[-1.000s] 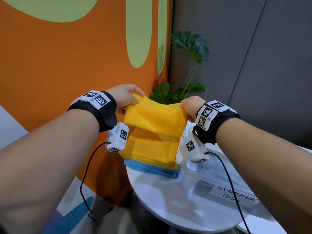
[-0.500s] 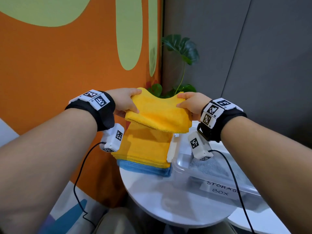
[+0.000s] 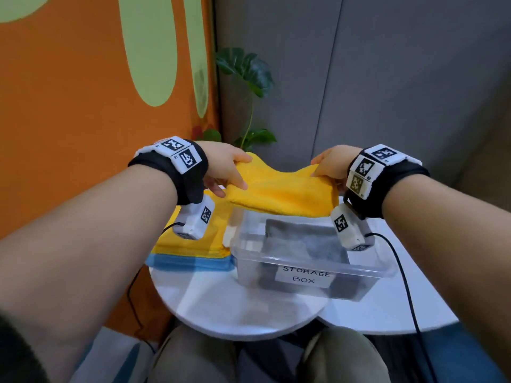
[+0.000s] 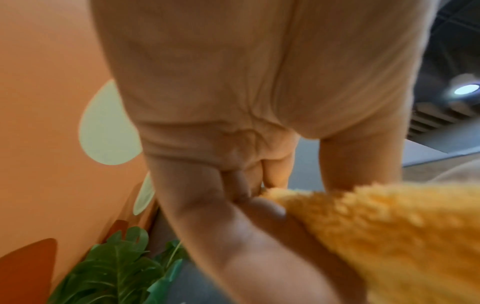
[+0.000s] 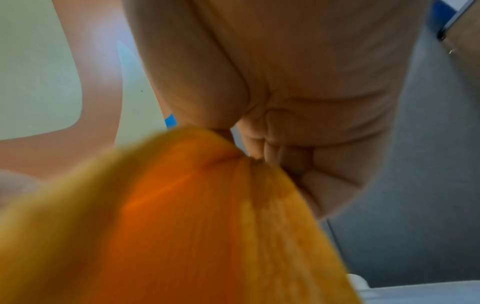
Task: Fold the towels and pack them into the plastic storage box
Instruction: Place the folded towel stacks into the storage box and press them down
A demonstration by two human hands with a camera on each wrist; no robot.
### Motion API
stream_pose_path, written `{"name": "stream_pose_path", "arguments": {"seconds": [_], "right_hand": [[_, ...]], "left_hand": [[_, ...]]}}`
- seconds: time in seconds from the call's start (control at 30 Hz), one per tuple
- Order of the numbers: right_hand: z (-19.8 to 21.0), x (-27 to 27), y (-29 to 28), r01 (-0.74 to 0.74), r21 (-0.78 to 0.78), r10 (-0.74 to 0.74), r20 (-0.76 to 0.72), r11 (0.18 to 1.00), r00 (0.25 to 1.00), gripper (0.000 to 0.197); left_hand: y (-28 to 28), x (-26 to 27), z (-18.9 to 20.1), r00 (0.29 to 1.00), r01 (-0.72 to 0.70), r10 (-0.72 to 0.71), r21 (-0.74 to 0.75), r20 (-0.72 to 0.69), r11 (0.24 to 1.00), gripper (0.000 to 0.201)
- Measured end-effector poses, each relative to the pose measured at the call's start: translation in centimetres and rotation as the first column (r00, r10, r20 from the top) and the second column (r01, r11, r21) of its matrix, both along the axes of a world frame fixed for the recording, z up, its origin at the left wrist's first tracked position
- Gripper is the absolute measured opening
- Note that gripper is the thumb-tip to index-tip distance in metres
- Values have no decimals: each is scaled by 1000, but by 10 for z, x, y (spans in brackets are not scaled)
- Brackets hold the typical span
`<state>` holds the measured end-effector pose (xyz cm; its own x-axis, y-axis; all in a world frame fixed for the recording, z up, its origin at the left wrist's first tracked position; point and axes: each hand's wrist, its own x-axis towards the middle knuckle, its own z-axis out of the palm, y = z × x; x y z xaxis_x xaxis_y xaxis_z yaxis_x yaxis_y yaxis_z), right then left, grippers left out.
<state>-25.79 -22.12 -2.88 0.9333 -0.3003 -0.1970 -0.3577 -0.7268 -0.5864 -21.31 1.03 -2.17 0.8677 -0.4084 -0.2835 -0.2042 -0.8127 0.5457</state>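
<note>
A: Left hand (image 3: 224, 168) and right hand (image 3: 331, 167) each pinch an end of the folded yellow terry towel (image 3: 279, 193), held above the clear plastic storage box (image 3: 307, 265), 12 o'clock side.

B: Best lowered level onto the grey towel (image 3: 307, 239) inside, both ends released together.

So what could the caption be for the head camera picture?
Both hands, left and right, hold a folded yellow towel over the storage box.

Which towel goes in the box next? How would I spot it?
Find the round white table by the orange wall, then the clear storage box on it. The folded yellow towel is in the air right above that box, held by the left hand and right hand. The other yellow towels lie stacked flat on a blue towel beside the box.
</note>
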Motion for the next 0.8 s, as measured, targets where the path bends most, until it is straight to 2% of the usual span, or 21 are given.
{"name": "stream_pose_path", "arguments": {"seconds": [0.1,0.23,0.37,0.5,0.57,0.63,0.7,0.8], "right_hand": [[-1,-15,-21,12,-53,-17,-100,999,995,41],[-9,-35,-38,-38,-33,29,-230,999,973,39],[-20,-45,-45,-41,-51,25,-272,998,962,41],[-24,-43,-47,-84,-107,59,-222,991,973,41],[-25,-43,-46,-95,-121,63,-243,988,968,38],[-28,-44,-46,-108,-129,63,-309,986,949,32],[-34,-45,-43,-125,-121,69,-384,985,921,26],[-43,-41,-36,-181,-121,103,-474,976,874,18]], "left_hand": [[-24,-7,-8,994,95,-91,79,-59,992,80],[-52,-15,-19,975,193,-172,159,-139,968,86],[-72,-23,-30,969,225,-193,231,-151,947,91],[-82,-22,-34,970,238,-214,285,-115,929,93],[-83,-20,-37,965,260,-230,322,-128,911,95],[-84,-20,-42,954,289,-233,371,-188,883,88],[-88,-22,-46,938,328,-241,413,-249,849,69],[-95,-20,-51,926,365,-266,465,-266,807,44]]}}
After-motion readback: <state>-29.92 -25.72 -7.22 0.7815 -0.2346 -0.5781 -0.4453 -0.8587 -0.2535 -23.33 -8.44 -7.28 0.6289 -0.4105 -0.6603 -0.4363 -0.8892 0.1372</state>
